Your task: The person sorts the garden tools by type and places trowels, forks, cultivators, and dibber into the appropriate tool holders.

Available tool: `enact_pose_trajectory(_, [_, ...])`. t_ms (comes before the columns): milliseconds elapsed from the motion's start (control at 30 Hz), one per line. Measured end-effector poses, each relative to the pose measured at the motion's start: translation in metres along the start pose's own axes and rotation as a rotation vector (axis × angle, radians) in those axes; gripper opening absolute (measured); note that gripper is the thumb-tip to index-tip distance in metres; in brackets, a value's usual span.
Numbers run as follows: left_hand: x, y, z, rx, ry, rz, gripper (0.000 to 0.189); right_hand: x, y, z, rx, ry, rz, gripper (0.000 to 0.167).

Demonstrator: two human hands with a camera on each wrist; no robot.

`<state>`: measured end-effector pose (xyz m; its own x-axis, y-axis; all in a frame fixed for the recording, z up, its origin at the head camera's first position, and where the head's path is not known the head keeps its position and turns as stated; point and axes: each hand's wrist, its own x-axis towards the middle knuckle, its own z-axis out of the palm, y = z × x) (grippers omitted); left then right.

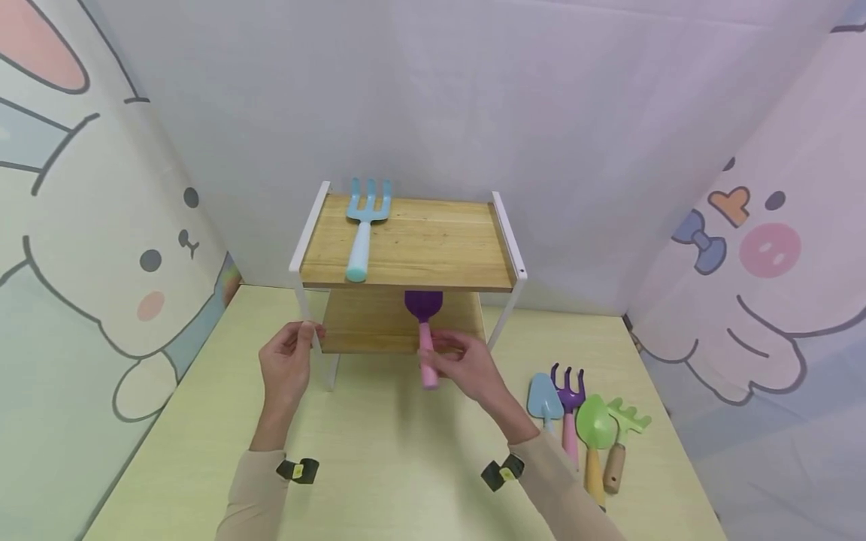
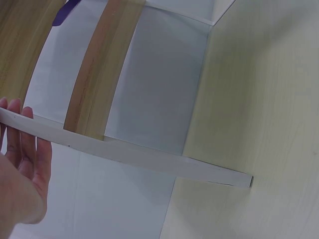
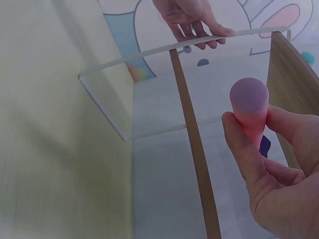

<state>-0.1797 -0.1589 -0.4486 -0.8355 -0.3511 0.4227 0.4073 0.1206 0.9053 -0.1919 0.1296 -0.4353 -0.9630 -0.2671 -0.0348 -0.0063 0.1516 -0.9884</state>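
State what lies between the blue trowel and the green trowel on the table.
A pink-handled purple hand fork lies between them; the head view shows it.

Soft, even light filled the head view, with a pinkish tint on the back cloth (image 1: 433,105) and a faint shadow on the counter (image 1: 379,466) before the shelf (image 1: 440,240). Both wrist views looked dimmer and hazier, the left one bowing the shelf's edges.

Head cam: I look fwd/down on the two-tier, white-framed wooden shelf (image 1: 440,244). Wrist cams: both close, rolled sideways, sharing its lower wooden board (image 2: 99,74) & white L front post (image 2: 124,155); R faces bare L hand (image 3: 192,19).
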Motion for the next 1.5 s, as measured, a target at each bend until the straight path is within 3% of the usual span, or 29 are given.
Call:
enact_pose_trajectory(433, [-0.001, 0.002, 0.0, -0.011, 0.002, -0.038, 0.022, 0.02, -0.002, 0.008, -0.023, 0.004, -0.006, 0.054])
enact_pose_trajectory(900, [-0.001, 0.002, 0.0, -0.015, -0.01, -0.023, 0.021, 0.042, -0.008, 0.019, -0.042, -0.004, -0.016, 0.049])
enact_pose_trajectory(1133, [-0.001, 0.001, -0.001, -0.01, -0.012, -0.028, 0.022, 0.054, -0.007, 0.029, -0.109, -0.014, -0.022, 0.048])
enact_pose_trajectory(1333, [-0.001, 0.0, -0.001, -0.012, -0.013, -0.029, 0.023, 0.065, -0.009, 0.037, -0.223, 0.008, 0.001, 0.049])
enact_pose_trajectory(1500, [-0.001, 0.0, -0.001, -0.008, -0.01, -0.022, 0.022, 0.075, -0.011, 0.042, -0.203, -0.022, 0.062, 0.048])
